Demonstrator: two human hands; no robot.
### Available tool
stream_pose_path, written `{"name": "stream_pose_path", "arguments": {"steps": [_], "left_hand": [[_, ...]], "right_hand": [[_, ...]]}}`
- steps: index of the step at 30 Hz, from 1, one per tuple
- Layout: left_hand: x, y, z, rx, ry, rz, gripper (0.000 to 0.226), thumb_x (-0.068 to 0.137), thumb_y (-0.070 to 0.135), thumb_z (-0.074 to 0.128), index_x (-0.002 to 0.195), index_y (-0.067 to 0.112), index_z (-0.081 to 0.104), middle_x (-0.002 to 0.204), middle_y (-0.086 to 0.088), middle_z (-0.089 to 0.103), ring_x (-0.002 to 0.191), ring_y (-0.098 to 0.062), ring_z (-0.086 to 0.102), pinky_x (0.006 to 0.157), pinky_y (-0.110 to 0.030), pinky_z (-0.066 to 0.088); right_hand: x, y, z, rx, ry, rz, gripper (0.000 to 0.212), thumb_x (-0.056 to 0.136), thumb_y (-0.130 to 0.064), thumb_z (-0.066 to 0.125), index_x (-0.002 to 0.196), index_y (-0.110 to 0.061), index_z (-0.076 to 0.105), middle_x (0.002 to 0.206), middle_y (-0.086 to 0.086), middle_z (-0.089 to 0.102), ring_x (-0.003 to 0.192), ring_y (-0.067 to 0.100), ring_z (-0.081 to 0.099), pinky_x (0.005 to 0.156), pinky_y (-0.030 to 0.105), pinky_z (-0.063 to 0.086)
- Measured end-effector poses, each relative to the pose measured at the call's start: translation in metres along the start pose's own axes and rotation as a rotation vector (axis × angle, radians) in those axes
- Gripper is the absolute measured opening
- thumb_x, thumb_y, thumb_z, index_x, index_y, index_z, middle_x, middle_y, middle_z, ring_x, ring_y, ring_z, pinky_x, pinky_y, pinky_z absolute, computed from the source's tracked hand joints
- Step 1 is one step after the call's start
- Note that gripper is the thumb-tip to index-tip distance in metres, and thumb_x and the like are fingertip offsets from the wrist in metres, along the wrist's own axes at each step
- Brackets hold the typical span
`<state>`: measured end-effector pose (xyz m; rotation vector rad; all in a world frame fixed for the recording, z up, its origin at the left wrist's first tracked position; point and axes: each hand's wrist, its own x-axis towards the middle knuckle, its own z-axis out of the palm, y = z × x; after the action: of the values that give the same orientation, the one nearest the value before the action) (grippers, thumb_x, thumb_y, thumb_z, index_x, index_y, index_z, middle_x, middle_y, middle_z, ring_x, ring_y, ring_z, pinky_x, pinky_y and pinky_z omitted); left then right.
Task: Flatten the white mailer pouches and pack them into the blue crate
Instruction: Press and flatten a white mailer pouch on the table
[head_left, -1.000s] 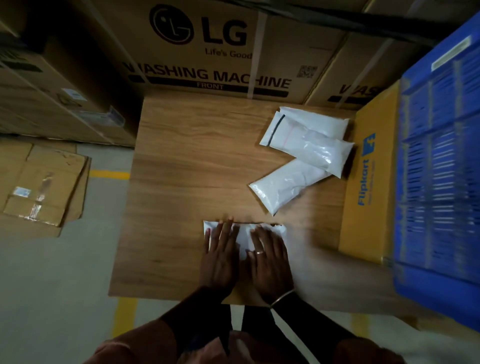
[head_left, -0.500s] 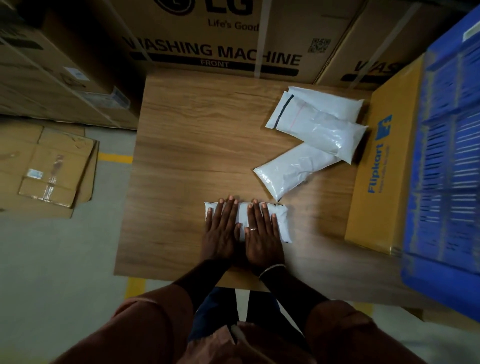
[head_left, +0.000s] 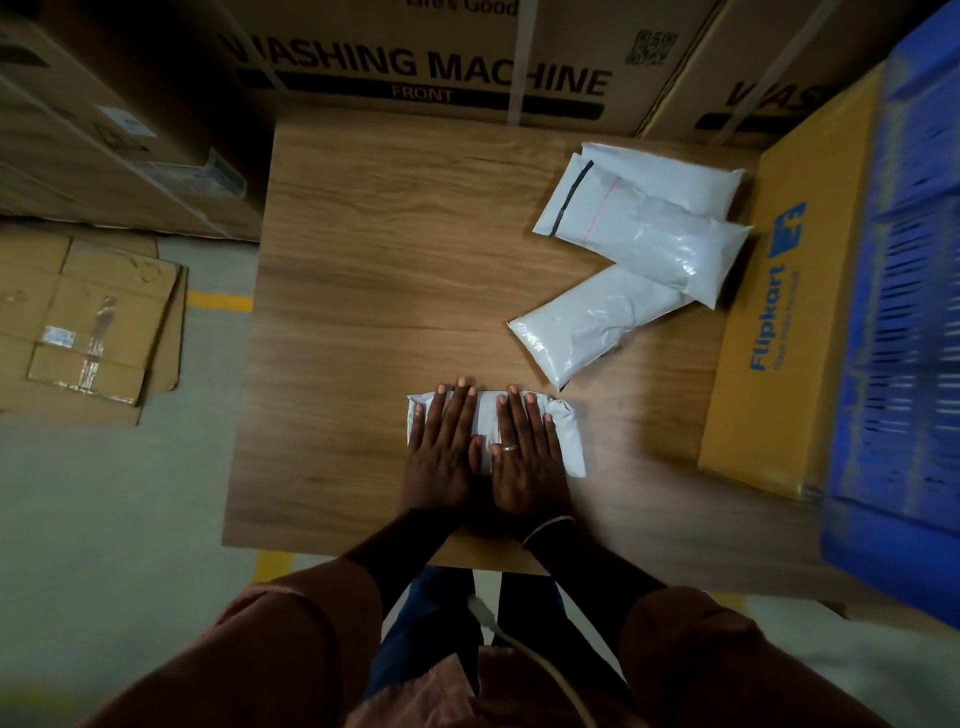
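A white mailer pouch (head_left: 566, 431) lies near the front of the wooden table (head_left: 374, 260). My left hand (head_left: 441, 452) and my right hand (head_left: 524, 457) press flat on it side by side, fingers straight. Only the pouch's edges and a strip between the hands show. Three more white pouches lie at the right: one puffy pouch (head_left: 582, 325) angled nearest, one with a black strip (head_left: 639, 234) on top of it, and one (head_left: 670, 174) behind. The blue crate (head_left: 904, 322) stands at the far right edge.
A yellow Flipkart box (head_left: 779, 322) sits between the pouches and the crate. Large washing machine cartons (head_left: 415, 57) wall off the table's back. Flattened cardboard (head_left: 78, 322) lies on the floor at left.
Both hands slid forward over the pouch, which now lies more compact and rectangular under them. The camera tilted closer over the table.
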<state>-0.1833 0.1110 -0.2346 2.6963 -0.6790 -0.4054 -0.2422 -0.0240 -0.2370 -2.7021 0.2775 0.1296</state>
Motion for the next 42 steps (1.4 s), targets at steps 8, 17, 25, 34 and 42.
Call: {"name": "stream_pose_path", "arguments": {"steps": [8, 17, 25, 34, 42], "left_hand": [[0.003, 0.026, 0.000, -0.015, 0.039, 0.032, 0.057, 0.106, 0.027, 0.030, 0.160, 0.012, 0.021, 0.169, -0.004, 0.014, 0.157, -0.022, 0.008, 0.126, -0.052, 0.014], [0.014, 0.027, 0.007, 0.033, 0.022, 0.054, 0.058, 0.106, 0.031, 0.027, 0.160, 0.011, 0.020, 0.169, -0.003, 0.014, 0.157, -0.022, 0.010, 0.125, -0.053, 0.018], [0.014, 0.025, 0.016, 0.083, 0.044, 0.046, 0.059, 0.105, 0.032, 0.024, 0.160, 0.011, 0.019, 0.169, -0.003, 0.016, 0.157, -0.023, 0.010, 0.127, -0.049, 0.012], [0.015, 0.025, 0.006, -0.014, -0.042, 0.061, 0.059, 0.107, 0.032, 0.028, 0.161, 0.015, 0.014, 0.170, 0.001, 0.008, 0.158, -0.018, 0.000, 0.128, -0.046, 0.007], [0.018, 0.023, -0.050, 0.108, -0.019, 0.160, 0.039, 0.099, 0.038, 0.055, 0.132, 0.019, 0.059, 0.130, -0.002, 0.065, 0.126, -0.020, 0.059, 0.118, -0.061, 0.027]], "right_hand": [[-0.005, 0.013, -0.030, 0.045, 0.069, 0.000, 0.055, 0.102, -0.017, 0.040, 0.155, -0.009, 0.027, 0.164, 0.007, 0.021, 0.154, 0.022, 0.013, 0.125, 0.046, 0.015], [0.001, 0.048, -0.023, -0.078, -0.019, 0.076, 0.060, 0.104, -0.034, 0.030, 0.157, -0.009, 0.020, 0.165, 0.012, 0.016, 0.154, 0.024, 0.008, 0.122, 0.051, 0.019], [-0.001, 0.048, -0.016, -0.068, 0.026, 0.072, 0.059, 0.102, -0.031, 0.032, 0.155, -0.004, 0.025, 0.163, 0.015, 0.021, 0.154, 0.026, 0.013, 0.123, 0.050, 0.017], [0.000, 0.042, -0.024, -0.086, -0.048, 0.074, 0.061, 0.103, -0.032, 0.027, 0.157, -0.007, 0.015, 0.166, 0.012, 0.012, 0.155, 0.025, 0.003, 0.124, 0.052, 0.013], [0.005, 0.031, -0.061, -0.067, -0.043, 0.059, 0.041, 0.100, -0.035, 0.040, 0.136, -0.019, 0.052, 0.147, 0.007, 0.049, 0.143, 0.026, 0.036, 0.121, 0.047, 0.026]]}}
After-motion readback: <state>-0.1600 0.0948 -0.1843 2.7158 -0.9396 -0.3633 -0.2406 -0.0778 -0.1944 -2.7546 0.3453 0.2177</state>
